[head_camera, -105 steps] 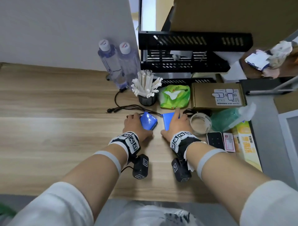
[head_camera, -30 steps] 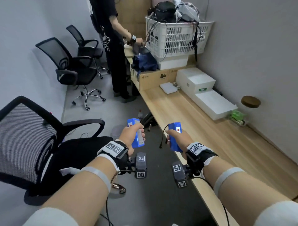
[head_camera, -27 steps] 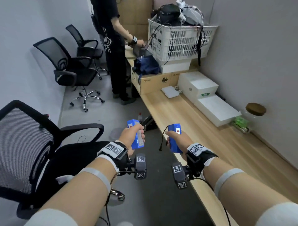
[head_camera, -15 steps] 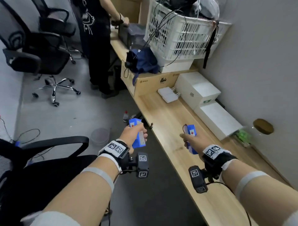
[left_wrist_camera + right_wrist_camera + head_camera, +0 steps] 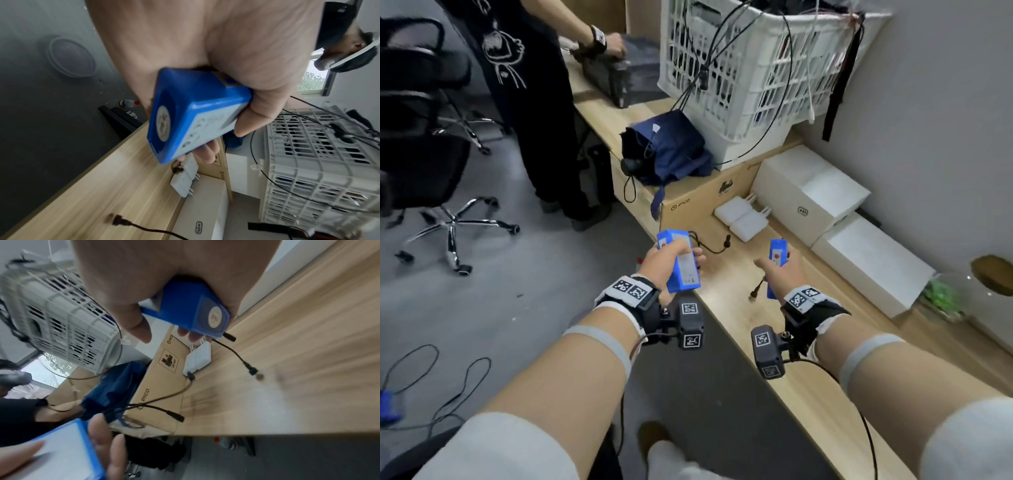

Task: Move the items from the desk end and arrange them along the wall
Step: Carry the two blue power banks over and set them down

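Observation:
My left hand (image 5: 669,258) grips a blue battery pack (image 5: 681,262) with a grey label, held upright over the desk's front edge; the left wrist view shows the same blue battery pack (image 5: 195,112) with fingers wrapped round it. My right hand (image 5: 779,270) grips a second blue battery pack (image 5: 777,255) above the wooden desk (image 5: 726,284), seen close in the right wrist view as a blue pack (image 5: 189,308). Black cables with plugs (image 5: 714,246) hang from both packs onto the desk.
Along the wall stand white boxes (image 5: 811,192), a glass jar with a cork lid (image 5: 993,279), white chargers (image 5: 743,217), a cardboard box (image 5: 698,198), a blue bag (image 5: 664,150) and a white crate (image 5: 750,61). Another person (image 5: 530,85) stands at the desk's far end. Office chairs (image 5: 424,144) are on the left.
I have turned from the cluttered desk end and carried both packs along the desk. In the last second my hands moved forward over the wooden top, nearer the white chargers.

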`<state>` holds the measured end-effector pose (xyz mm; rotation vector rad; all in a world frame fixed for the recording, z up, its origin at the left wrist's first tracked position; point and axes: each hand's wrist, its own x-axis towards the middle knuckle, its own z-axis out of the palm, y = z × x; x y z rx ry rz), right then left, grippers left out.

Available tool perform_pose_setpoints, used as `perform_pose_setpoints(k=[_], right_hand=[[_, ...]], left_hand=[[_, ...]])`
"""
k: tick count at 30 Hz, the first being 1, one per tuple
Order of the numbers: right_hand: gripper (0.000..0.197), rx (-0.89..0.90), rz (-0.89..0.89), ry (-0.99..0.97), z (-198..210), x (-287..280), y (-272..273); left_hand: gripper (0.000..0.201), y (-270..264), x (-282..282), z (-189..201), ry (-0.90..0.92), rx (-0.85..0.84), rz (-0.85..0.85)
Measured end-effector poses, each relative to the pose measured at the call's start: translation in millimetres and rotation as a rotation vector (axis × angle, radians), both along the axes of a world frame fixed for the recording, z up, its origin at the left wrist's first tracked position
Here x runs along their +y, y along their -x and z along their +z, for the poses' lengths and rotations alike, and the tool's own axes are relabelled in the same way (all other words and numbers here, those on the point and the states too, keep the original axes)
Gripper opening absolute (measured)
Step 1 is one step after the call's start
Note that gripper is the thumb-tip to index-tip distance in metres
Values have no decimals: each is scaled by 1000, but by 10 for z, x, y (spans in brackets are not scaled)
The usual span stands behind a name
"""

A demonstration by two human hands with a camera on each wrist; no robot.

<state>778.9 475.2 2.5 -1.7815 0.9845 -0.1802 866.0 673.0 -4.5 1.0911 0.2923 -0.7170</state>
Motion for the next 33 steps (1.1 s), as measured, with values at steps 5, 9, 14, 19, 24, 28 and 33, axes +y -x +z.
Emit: perform_pose_setpoints(k=[5,9,14,19,24,28,33], right_hand=[[50,53,-89,31,-89,-181,-362],[70,91,-142,44,-98,-305,-366],[82,194,-206,229,-64,-547,-53],[87,333,-245,313,-133,-960,264],[86,476,-263,145,-398,-1442,240],[88,553,-315,-15,-765,-1773,81],[93,656,-280,-138,-1159,-2064,-64]], left_hand=[[45,-472,-131,-35,-38,82,-65],[42,-570,-351,-35,-67,68,-145],[46,-386,-748,-142,-23,58,-247],[51,-185,-1309,-263,-39,48,-336],[52,-226,-1967,-479,-169,-10,-460],[50,-423,-2487,-751,-254,2,-526],[49,-648,-2948,-1036,-332,57,-536]])
